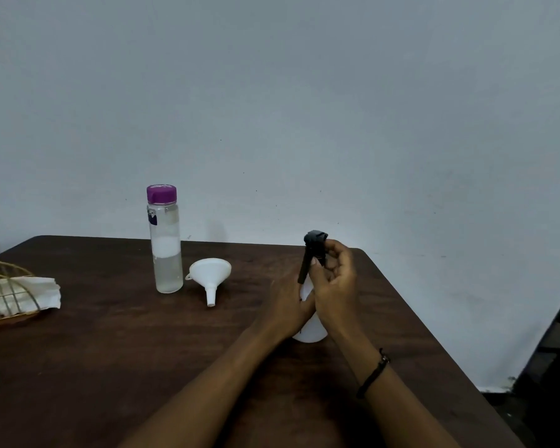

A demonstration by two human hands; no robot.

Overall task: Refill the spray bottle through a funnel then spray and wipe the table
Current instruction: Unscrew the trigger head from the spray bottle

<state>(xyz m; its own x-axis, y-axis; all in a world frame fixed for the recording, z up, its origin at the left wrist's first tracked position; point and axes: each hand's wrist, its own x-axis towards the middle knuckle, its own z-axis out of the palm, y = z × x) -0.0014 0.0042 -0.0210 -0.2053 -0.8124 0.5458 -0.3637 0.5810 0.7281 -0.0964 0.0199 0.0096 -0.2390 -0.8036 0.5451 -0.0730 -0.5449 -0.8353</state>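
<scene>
white spray bottle (307, 321) mostly hidden | left hand (288, 305) grips body | right hand (335, 282) fingers seemingly pinch black sprayer head (314, 245)

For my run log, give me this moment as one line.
step: unscrewing sprayer | left hand: holds spray bottle | right hand: grips black spray head | funnel: lying on table | water bottle: capped

table (110, 350): dark matt wood | funnel (210, 273): smooth white plastic
</scene>
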